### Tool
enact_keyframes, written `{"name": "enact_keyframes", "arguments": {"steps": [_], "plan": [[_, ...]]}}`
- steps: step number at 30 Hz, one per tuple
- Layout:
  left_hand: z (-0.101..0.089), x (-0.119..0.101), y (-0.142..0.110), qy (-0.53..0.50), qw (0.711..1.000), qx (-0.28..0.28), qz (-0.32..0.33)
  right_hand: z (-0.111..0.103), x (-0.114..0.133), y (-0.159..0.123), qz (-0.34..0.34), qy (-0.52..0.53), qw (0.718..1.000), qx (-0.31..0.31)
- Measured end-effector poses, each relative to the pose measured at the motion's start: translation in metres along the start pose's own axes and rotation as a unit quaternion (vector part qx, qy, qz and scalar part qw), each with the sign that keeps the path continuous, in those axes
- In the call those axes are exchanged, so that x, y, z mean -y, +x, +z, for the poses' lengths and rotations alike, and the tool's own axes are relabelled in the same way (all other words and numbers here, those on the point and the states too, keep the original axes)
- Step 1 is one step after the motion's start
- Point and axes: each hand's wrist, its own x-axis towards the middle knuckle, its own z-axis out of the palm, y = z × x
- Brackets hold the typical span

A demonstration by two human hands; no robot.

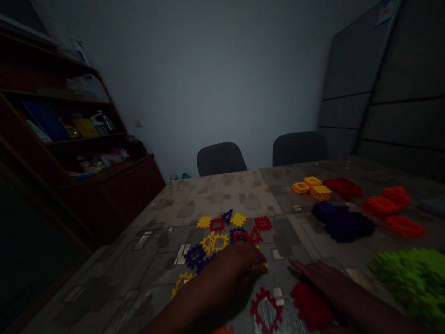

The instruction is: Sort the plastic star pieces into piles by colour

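My left hand [238, 264] is closed, reaching over the table among flat, toothed plastic interlocking pieces. A sliver of a yellow interlocking piece [265, 266] shows at its fingertips; the rest is hidden by the hand. My right hand [323, 280] lies with fingers stretched out beside and partly over a stack of red toothed pieces [310, 308]; I cannot tell whether it presses on them. Between the hands, nearer to me, lies a red ring-shaped piece [252, 308]. Beyond my left hand are yellow [204, 222], red [263, 223] and dark blue pieces [195, 256], some touching.
Sorted piles lie on the right: dark blue [349, 226], orange-yellow [320, 192], red [342, 187], orange [382, 205] and lime green [413, 273]. Two dark chairs [221, 157] stand at the table's far edge [243, 174]. A shelf cabinet [114, 174] is on the left.
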Motion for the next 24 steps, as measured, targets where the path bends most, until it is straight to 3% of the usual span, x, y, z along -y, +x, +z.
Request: {"name": "enact_keyframes", "arguments": {"steps": [3, 9, 15, 24], "plan": [[-0.006, 0.022, 0.012, 0.019, 0.995, -0.071, -0.068, -0.006, 0.006, 0.0, 0.004, 0.003, 1.0, 0.016], [0.004, 0.058, 0.025, 0.02, 0.99, -0.074, -0.118, -0.015, 0.011, 0.0, 0.002, 0.011, 0.999, 0.037], [0.004, 0.061, 0.023, 0.019, 0.988, -0.096, -0.122, -0.018, 0.016, -0.002, -0.025, 0.0, 1.0, -0.004], [0.0, 0.061, 0.015, 0.027, 0.995, -0.048, -0.08, -0.024, 0.034, 0.0, -0.069, -0.018, 0.997, -0.025]]}}
